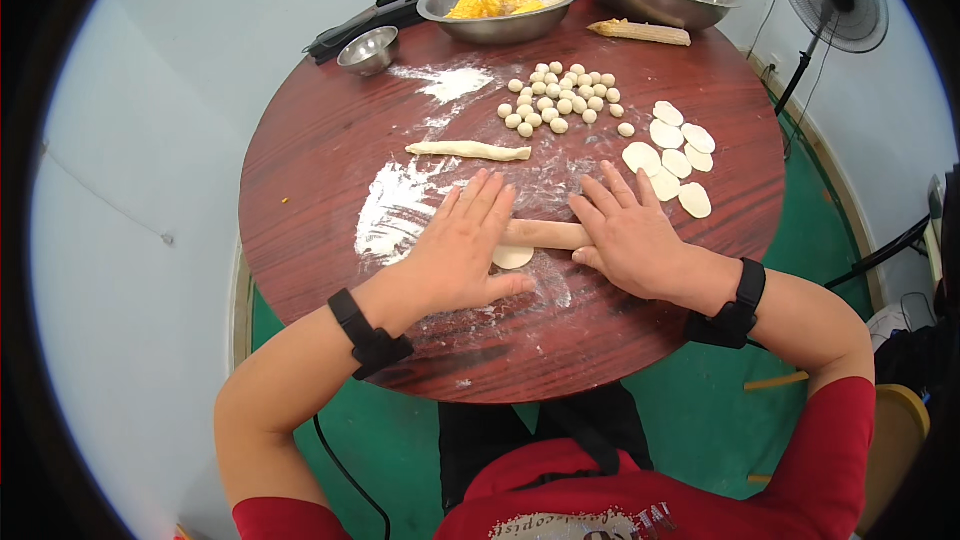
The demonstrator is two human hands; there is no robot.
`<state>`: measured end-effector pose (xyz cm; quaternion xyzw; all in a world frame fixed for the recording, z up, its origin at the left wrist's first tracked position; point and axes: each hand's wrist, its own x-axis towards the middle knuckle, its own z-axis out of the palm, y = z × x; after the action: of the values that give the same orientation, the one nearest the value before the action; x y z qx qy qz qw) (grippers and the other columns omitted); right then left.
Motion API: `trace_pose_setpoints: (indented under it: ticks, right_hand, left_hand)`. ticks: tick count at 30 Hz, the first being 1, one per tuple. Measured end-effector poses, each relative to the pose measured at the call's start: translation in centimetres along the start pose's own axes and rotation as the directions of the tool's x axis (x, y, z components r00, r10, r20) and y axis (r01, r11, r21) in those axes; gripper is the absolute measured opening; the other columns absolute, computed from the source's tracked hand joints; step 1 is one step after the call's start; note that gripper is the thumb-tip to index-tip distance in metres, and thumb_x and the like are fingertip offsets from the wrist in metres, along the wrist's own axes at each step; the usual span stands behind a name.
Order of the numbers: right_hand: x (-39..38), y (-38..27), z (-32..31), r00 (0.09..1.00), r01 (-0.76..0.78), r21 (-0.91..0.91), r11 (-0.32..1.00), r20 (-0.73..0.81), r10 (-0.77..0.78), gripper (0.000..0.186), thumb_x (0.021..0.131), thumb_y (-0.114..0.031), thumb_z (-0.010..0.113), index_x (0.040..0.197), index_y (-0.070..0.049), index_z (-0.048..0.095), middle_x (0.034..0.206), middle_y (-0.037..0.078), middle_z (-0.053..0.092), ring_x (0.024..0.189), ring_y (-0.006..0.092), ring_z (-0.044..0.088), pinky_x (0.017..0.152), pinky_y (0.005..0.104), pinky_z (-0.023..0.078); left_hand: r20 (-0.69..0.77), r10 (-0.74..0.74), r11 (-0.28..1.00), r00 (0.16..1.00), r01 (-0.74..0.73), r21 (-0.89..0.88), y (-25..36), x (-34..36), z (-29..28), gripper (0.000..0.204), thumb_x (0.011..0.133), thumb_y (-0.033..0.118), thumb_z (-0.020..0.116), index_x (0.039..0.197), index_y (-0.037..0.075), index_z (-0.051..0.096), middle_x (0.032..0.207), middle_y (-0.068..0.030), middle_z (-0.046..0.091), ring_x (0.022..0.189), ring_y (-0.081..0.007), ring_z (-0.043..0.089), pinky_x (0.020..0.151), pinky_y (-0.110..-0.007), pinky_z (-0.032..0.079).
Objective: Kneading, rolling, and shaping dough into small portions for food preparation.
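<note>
- Flatly, left hand point(455, 248) covers one end of the pin point(545, 234), fingers straight.
- Right hand point(632, 242), fingers spread, covers the other.
- Disc point(513, 258) touches pin.

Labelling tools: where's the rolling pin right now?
In the head view, slightly right of centre, the rolling pin runs crosswise between the left hand and the right hand, with a flat dough round showing along its near edge.
</note>
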<state>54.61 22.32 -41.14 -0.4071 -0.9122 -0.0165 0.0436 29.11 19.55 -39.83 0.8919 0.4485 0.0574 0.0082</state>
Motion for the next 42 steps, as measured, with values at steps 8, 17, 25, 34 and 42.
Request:
trace_pose_setpoints:
  ticks: [8, 17, 25, 34, 42]
  right_hand:
    - [-4.2, -2.5, -1.0, 0.993, 0.116, 0.064, 0.991, 0.017, -0.118, 0.085, 0.085, -0.056, 0.062, 0.147, -0.005, 0.036, 0.151, 0.020, 0.034, 0.144, 0.0419, 0.022, 0.113, 0.0651, 0.014]
    - [0.8, 0.2, 0.5, 0.999, -0.015, -0.006, 1.000, -0.032, 0.015, 0.079, 0.090, -0.059, 0.051, 0.145, -0.004, 0.041, 0.151, 0.022, 0.035, 0.145, 0.0430, 0.020, 0.114, 0.0648, 0.011]
    - [-1.1, -1.2, -0.2, 0.998, 0.068, -0.025, 0.997, 0.015, -0.068, 0.085, 0.089, -0.062, 0.051, 0.148, -0.004, 0.034, 0.152, 0.021, 0.034, 0.146, 0.0419, 0.018, 0.115, 0.0640, 0.009]
    - [-5.8, -4.0, -1.1, 0.982, 0.191, 0.088, 0.978, -0.005, -0.191, 0.087, 0.085, -0.063, 0.056, 0.146, -0.004, 0.037, 0.152, 0.020, 0.033, 0.144, 0.0406, 0.023, 0.112, 0.0656, 0.016]
    - [-1.8, -2.3, -0.5, 0.997, 0.080, 0.044, 0.996, -0.024, -0.079, 0.083, 0.089, -0.059, 0.054, 0.147, -0.003, 0.036, 0.152, 0.022, 0.032, 0.145, 0.0424, 0.021, 0.113, 0.0660, 0.014]
  left_hand:
    - [0.021, -0.014, 1.000, 1.000, 0.013, 0.008, 3.8, -4.7, -0.7, 0.108, 0.076, 0.062, 0.068, 0.144, -0.012, 0.027, 0.151, -0.0338, 0.024, 0.144, -0.0478, 0.020, 0.116, -0.058, 0.016]
    - [-0.016, -0.063, 0.998, 0.998, 0.063, 0.011, -0.1, 0.8, 0.6, 0.109, 0.078, 0.060, 0.069, 0.146, -0.012, 0.023, 0.152, -0.0333, 0.024, 0.145, -0.0461, 0.018, 0.117, -0.054, 0.017]
    - [0.064, -0.016, 0.999, 0.998, 0.019, -0.038, 0.9, -1.9, -0.8, 0.116, 0.075, 0.064, 0.070, 0.148, -0.010, 0.019, 0.153, -0.0328, 0.021, 0.145, -0.0468, 0.016, 0.117, -0.055, 0.016]
    - [0.068, 0.025, 0.990, 0.997, -0.015, -0.141, 4.3, -7.1, -1.7, 0.116, 0.075, 0.060, 0.072, 0.149, -0.009, 0.017, 0.154, -0.0330, 0.019, 0.145, -0.0482, 0.016, 0.117, -0.058, 0.014]
    - [-0.025, -0.004, 1.000, 1.000, 0.003, -0.016, 1.5, -2.7, -0.4, 0.113, 0.075, 0.058, 0.073, 0.147, -0.011, 0.020, 0.152, -0.0335, 0.022, 0.145, -0.0474, 0.017, 0.117, -0.056, 0.015]
